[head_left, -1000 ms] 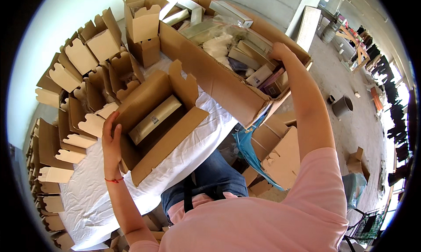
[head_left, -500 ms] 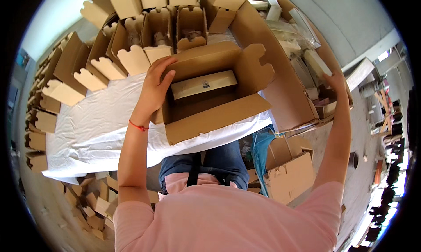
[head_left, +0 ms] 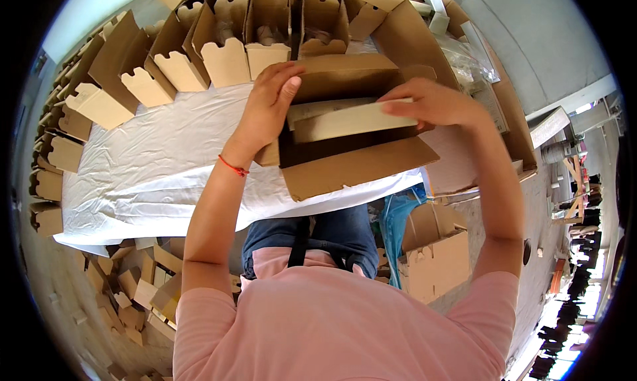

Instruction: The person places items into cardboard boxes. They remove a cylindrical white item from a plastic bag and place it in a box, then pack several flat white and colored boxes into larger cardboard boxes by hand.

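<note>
An open brown cardboard box [head_left: 358,170] lies before me at the near edge of the cloth-covered table, its flaps spread. My left hand [head_left: 267,107] grips its left end, with fingers and thumb over the rim. In my right hand [head_left: 434,103] is a slim cream carton [head_left: 352,121], held by its right end within the box's opening. Just behind it, another slim carton [head_left: 324,107] lies inside the box, mostly covered. The right fingertips are partly hidden behind the carton.
Several open cardboard boxes [head_left: 225,62] line the table's far and left sides on a white cloth [head_left: 166,162]. On the right stands a large carton [head_left: 411,42] with plastic bags and slim cartons. Below are a blue plastic bag [head_left: 396,228], another box [head_left: 434,261] and scattered cardboard pieces [head_left: 126,295].
My right hand has come left from the large carton, bringing a slim cream carton into the open box. My left hand stays on the box's left end. The view has shifted slightly.
</note>
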Tool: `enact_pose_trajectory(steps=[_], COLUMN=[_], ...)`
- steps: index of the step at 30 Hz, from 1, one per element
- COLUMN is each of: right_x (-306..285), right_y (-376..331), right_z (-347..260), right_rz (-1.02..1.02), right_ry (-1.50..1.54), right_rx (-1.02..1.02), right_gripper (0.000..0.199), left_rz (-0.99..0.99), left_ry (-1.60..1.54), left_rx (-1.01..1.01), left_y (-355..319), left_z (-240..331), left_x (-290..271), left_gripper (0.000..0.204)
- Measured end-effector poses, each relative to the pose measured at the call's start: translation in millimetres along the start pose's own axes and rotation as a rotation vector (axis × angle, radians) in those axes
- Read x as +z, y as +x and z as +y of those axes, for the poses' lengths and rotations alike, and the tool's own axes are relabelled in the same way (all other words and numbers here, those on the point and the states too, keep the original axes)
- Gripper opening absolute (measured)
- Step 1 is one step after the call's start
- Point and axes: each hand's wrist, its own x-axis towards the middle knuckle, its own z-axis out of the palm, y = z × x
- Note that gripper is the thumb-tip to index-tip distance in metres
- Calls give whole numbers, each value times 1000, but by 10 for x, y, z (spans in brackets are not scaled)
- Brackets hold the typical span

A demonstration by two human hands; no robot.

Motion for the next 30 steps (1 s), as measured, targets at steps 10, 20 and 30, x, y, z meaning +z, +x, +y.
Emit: enact_pose_trajectory(steps=[10,20,30], right_x=[542,966,599], right_y=[796,990,627], right_z=[419,236,223], right_rz=[-24,93,371], right_ry=[-321,-934,-409], right_rx=[-206,-200,-302], right_gripper=[43,38,25], left_rz=[6,-9,-100], left_ry=[52,43,10], left_rx=[7,7,-26], left_y=[-20,-17,45], left_z=[-18,86,108], left_x=[38,30,52], left_gripper=[29,27,30])
